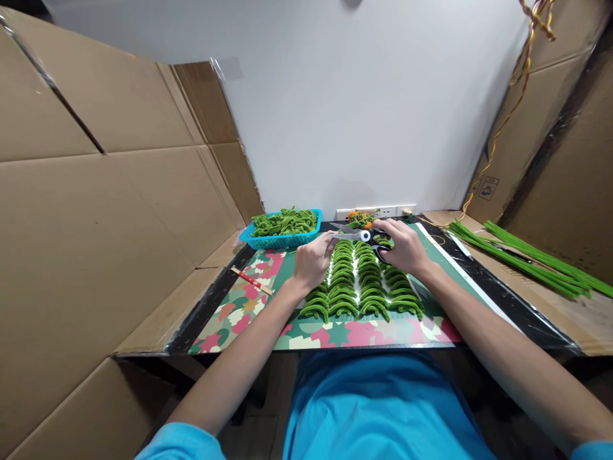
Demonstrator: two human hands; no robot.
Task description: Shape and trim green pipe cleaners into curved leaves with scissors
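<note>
My right hand [401,245] is closed round the black handles of a pair of scissors [355,236]. The blades stand apart and point left. At their tips is my left hand [312,260], its fingers pinched together; whatever they hold is too small to make out. Below both hands, curved fuzzy green pieces [373,291], which look like bent pipe cleaners, lie in several neat columns on a white sheet. Behind the scissors sits a small bunch of orange and green pieces [361,219], partly hidden by my right hand.
A blue basket [280,240] heaped with green twisted pieces stands back left. Red-wrapped chopsticks [251,280] lie on the patterned mat [230,319]. Long green pipe cleaners [536,262] rest on the right. Cardboard walls [119,211] flank the table, and a yellow twisted wire [507,121] hangs at right.
</note>
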